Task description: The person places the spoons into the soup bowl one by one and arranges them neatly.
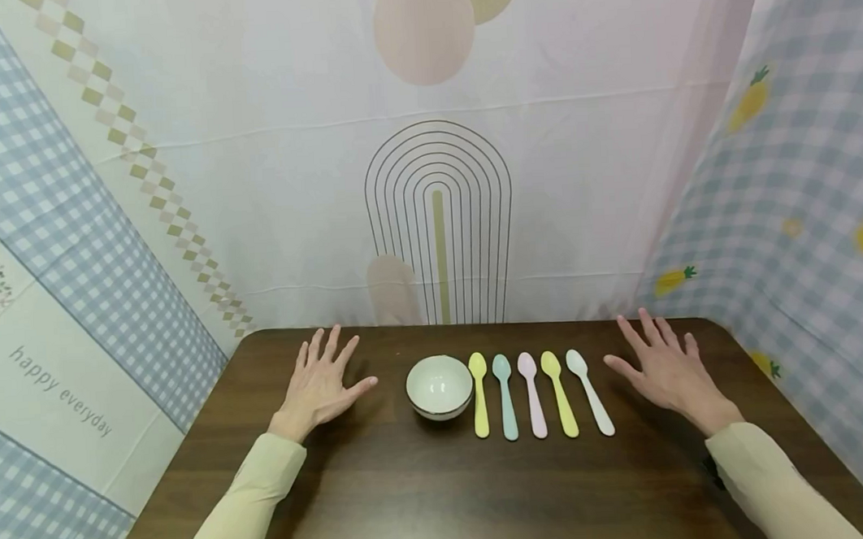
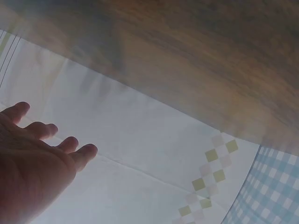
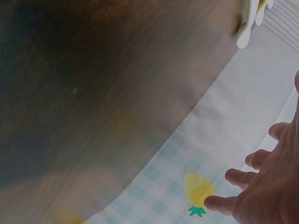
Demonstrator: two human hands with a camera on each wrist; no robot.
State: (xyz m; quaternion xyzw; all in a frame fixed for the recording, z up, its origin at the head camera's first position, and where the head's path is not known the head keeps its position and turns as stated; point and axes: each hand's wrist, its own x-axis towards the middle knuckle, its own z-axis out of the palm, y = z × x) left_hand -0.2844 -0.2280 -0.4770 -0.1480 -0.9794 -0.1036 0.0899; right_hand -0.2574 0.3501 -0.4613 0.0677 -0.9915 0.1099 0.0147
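My left hand (image 1: 320, 385), fingers spread, is over the left part of the table, to the left of a white bowl (image 1: 439, 387) with a dark rim. Five is not stated here; several spoons lie in a row right of the bowl: a yellow spoon (image 1: 480, 395) closest to it, then a teal spoon (image 1: 506, 397), a pink spoon (image 1: 532, 394), another yellow spoon (image 1: 560, 394) and a white spoon (image 1: 590, 392). On the far side of the white spoon, my right hand (image 1: 667, 367) also has its fingers spread and holds nothing. Both wrist views show the fingers extended.
The dark wooden table (image 1: 414, 498) ends at a pale patterned cloth (image 1: 297, 228) hanging behind it. Checked cloth hangs at both sides, the right cloth (image 1: 803, 225) printed with pineapples.
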